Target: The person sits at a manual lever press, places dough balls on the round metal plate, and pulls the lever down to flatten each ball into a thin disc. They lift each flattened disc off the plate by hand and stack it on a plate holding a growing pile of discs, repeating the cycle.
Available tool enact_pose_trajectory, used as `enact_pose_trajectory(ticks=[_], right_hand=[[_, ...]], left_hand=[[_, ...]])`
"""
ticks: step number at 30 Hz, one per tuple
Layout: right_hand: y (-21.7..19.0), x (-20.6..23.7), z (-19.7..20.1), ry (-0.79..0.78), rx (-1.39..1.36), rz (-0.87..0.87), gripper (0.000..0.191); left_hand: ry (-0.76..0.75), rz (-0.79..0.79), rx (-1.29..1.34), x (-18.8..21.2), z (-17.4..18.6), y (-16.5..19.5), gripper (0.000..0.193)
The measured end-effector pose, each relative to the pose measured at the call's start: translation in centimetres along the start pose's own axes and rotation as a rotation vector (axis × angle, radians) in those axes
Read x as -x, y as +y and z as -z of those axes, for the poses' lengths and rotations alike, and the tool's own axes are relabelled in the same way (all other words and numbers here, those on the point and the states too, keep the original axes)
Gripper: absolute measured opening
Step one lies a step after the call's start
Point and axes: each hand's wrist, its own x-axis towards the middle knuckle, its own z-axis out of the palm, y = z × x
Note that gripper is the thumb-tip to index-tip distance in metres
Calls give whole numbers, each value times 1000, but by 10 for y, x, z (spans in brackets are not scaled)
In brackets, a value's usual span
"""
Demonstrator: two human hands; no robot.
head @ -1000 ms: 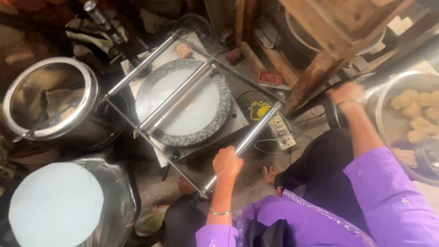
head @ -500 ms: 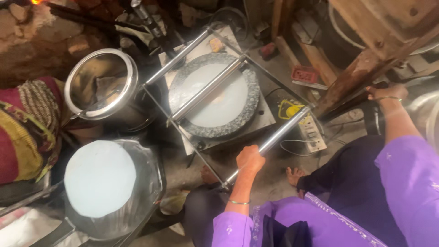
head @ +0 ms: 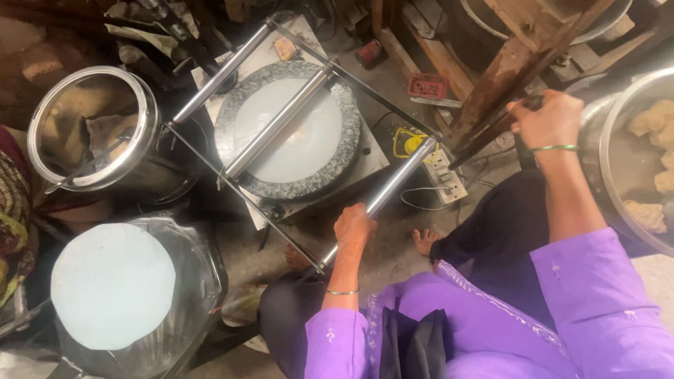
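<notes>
My left hand [head: 353, 226] grips the near steel bar [head: 397, 181] of a metal roller frame. The frame's middle roller [head: 277, 124] lies across a thin white dough sheet [head: 288, 133] on a round speckled stone slab [head: 349, 140]. My right hand [head: 549, 118] is at the right, closed around a dark handle next to a wooden post [head: 512, 70] and a large steel bowl [head: 602, 140] that holds dough lumps [head: 656, 119]. A round white sheet [head: 112, 284] rests on a plastic-lined pot at the lower left.
An open steel pot [head: 91, 126] stands at the left beyond the frame. A power strip [head: 442, 172] with cables and a yellow plug lies on the floor beside the slab. My bare feet [head: 426, 241] rest under the frame. Patterned cloth [head: 17, 224] shows at the left edge.
The view has shifted, bringing the dough bowl back in at the right. My left hand keeps its grip on the near bar; my right hand stays on the dark handle.
</notes>
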Motion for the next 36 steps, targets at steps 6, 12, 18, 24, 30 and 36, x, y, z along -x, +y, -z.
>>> enact_pose_trajectory(ticks=[6,12,18,24,30,36], right_hand=[[19,0,-25,-127,54,-70,18],[50,-11,-48,-207,52,-99,16],[44,-8,-53,-222,100,-150,14],[37,-7,-56,-234,126,-138,13],[40,-11,-59,-296,137,-114,16],[48,-14,-64,-211,220,-82,28]], left_hand=[[0,14,1,-2,-5,-1,28],[3,21,-29,-5,-11,-2,27],[-11,27,-42,-5,-10,-2,27],[-10,27,-35,-6,-10,-3,26],[-12,27,-36,-8,-12,-5,27],[3,29,-41,-10,-17,-8,25]])
